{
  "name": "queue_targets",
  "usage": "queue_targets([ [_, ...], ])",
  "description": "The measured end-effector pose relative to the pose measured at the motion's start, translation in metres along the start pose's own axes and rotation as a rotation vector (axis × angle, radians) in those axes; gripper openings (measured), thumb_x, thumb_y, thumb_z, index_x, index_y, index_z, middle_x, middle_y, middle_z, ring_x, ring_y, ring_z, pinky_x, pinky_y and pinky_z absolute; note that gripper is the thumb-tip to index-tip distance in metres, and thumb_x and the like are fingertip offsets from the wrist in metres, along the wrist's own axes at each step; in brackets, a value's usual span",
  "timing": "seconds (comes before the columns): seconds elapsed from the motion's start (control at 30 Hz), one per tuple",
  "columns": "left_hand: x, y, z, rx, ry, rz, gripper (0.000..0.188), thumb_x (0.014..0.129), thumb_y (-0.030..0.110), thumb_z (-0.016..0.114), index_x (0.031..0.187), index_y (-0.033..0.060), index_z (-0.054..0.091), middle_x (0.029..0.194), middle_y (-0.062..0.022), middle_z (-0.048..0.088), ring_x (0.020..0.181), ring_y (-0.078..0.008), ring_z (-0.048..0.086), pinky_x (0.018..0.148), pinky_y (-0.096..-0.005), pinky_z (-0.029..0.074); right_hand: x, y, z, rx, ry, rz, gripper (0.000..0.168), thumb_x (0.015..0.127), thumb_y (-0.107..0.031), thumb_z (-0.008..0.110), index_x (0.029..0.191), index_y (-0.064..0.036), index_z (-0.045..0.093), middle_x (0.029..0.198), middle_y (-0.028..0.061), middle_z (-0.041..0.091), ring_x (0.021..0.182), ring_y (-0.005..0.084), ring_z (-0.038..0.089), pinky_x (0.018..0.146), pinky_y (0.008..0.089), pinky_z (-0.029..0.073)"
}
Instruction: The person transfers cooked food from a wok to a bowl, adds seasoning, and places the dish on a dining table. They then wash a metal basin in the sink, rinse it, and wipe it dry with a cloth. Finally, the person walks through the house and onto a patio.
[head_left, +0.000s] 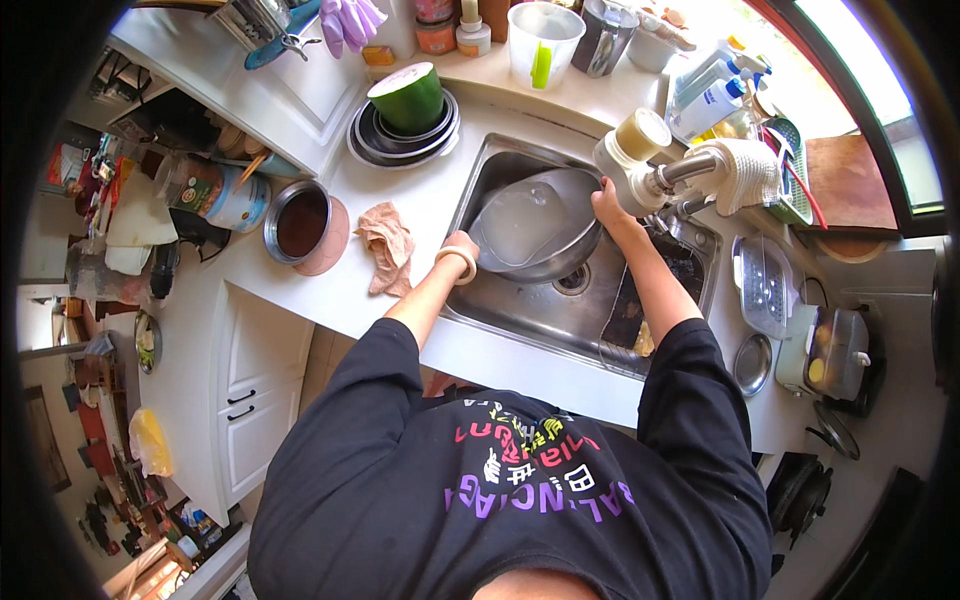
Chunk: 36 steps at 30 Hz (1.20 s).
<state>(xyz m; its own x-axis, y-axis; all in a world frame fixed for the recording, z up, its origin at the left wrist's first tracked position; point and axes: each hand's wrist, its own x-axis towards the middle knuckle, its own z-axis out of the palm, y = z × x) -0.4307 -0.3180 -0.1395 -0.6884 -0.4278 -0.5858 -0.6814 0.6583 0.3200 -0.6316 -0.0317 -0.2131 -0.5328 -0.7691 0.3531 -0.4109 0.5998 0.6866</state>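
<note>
Over the sink (517, 304) I hold a large metal bowl (574, 255) by opposite sides of its rim. It is tilted, with cloudy, whitish liquid (525, 223) pooled inside. My left hand (460, 247), with a pale bangle at the wrist, grips the near left rim. My right hand (611, 206) grips the far right rim, close below the filter housing on the faucet (634, 169). The sink drain (572, 280) shows under the bowl's near edge. How the bowl rests at its underside is hidden.
A crumpled pinkish cloth (388, 247) and a metal pot (298, 223) of dark liquid lie left on the counter. Stacked bowls (360, 150) carry a cut green winter melon (407, 97). A clear jug (546, 45) stands behind. Right of the sink are a steel dish (752, 364) and an appliance (821, 352).
</note>
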Motion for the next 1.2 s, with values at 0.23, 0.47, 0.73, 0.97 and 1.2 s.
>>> queue_targets([
  [0.23, 0.002, -0.031, -0.002, -0.033, -0.154, 0.032, 0.021, 0.078, 0.008, 0.049, 0.088, -0.0044, 0.063, 0.089, -0.0226, 0.061, 0.086, -0.0328, 0.061, 0.072, -0.0382, 0.05, 0.094, 0.055, -0.202, 0.93, -0.429, 0.518, 0.037, 0.066, -0.007, 0.053, 0.103, 0.001, 0.055, 0.093, 0.0232, 0.059, 0.089, 0.0327, 0.058, 0.081, 0.0382, 0.045],
  [0.47, -0.015, -0.049, 0.018, -0.574, -0.238, -0.058, 0.015, 0.076, -0.002, 0.047, 0.084, -0.0109, 0.057, 0.075, -0.0215, 0.061, 0.064, -0.0278, 0.065, 0.046, -0.0334, 0.053, 0.017, 0.022, -0.185, 1.117, 0.094, 0.662, 0.03, 0.074, -0.004, 0.049, 0.102, 0.001, 0.055, 0.087, 0.0201, 0.059, 0.085, 0.0365, 0.056, 0.077, 0.0422, 0.044],
  [0.73, 0.003, -0.066, 0.026, -0.469, 0.084, 0.279, 0.017, 0.07, 0.008, 0.056, 0.081, 0.0006, 0.045, 0.069, -0.0141, 0.053, 0.059, -0.0256, 0.057, 0.051, -0.036, 0.049, -0.095, -0.034, -0.191, 1.148, -0.181, 1.035, 0.04, 0.076, -0.006, 0.055, 0.115, -0.001, 0.047, 0.097, 0.0197, 0.055, 0.088, 0.0357, 0.055, 0.077, 0.0398, 0.045],
  [0.97, 0.0, -0.039, -0.013, -0.145, 0.124, 0.377, 0.018, 0.07, 0.016, 0.056, 0.077, 0.0015, 0.046, 0.069, -0.0168, 0.056, 0.064, -0.0319, 0.057, 0.062, -0.0397, 0.046, -0.13, -0.095, -0.193, 1.195, -0.468, 1.307, 0.039, 0.076, -0.008, 0.056, 0.113, 0.001, 0.05, 0.1, 0.0222, 0.058, 0.094, 0.0359, 0.056, 0.084, 0.0404, 0.043],
  [1.2, -0.035, 0.045, -0.05, 0.114, 0.162, 0.443, 0.022, 0.071, 0.014, 0.055, 0.083, -0.0033, 0.051, 0.074, -0.0224, 0.059, 0.07, -0.0356, 0.06, 0.071, -0.0402, 0.048, -0.132, -0.113, -0.18, 1.316, -0.862, 1.29, 0.027, 0.074, -0.007, 0.053, 0.099, 0.002, 0.058, 0.096, 0.0224, 0.06, 0.093, 0.0366, 0.057, 0.08, 0.0414, 0.046],
])
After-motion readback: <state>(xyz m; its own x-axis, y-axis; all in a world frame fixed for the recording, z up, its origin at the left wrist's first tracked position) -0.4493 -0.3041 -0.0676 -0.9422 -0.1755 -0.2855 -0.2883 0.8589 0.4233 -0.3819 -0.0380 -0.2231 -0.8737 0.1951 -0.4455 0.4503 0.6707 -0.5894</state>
